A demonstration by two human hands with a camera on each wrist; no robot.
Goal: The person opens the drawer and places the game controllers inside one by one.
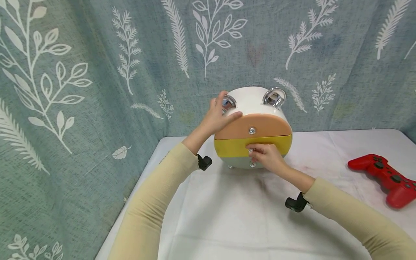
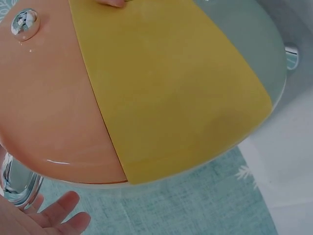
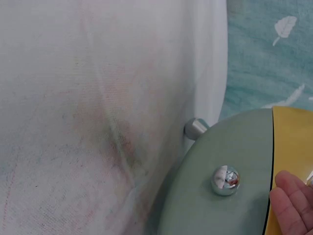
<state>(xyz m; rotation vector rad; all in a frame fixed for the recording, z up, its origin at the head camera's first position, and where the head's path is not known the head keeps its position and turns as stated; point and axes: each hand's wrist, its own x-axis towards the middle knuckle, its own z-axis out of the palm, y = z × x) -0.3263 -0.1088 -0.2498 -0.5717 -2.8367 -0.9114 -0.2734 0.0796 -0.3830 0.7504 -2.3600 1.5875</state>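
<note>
Three drawers: a peach drawer (image 1: 269, 125), a yellow drawer (image 1: 230, 147) and a grey-green drawer (image 1: 238, 162), top to bottom, formed the front of the white-bodied cabinet (image 1: 250, 99), which stood on the tabletop (image 1: 221, 216).
Yellow drawer: it sat at the cabinet's middle level; its panel looked slightly proud of the peach one, so it was probably not fully shut, though by how much was hard to tell.
Right hand (image 1: 269, 157): at the cabinet's front, thumb and fingers were drawn together in a small pinch on the middle knob (image 1: 251, 150), mostly covering it.
Left hand (image 1: 217, 117): at the cabinet's upper left, it was spread open, thumb along the front rim, fingers beside the left chrome ring (image 1: 232, 99); no firm grip showed.
Likely pull: a straight, level draw out from the cabinet's front seemed best; a sideways or upward tug could have jammed the panel.
Bracing: steady pressure down and back on the cabinet's top would have suited, since its small foot (image 3: 196, 129) might have slid on the cloth.
Shiny knob: smooth metal probably called for a snug pinch near its base.
Lower knob (image 1: 252, 164): it sat just below the pinch on the cabinet's front, so stray fingers were best kept off it.
</note>
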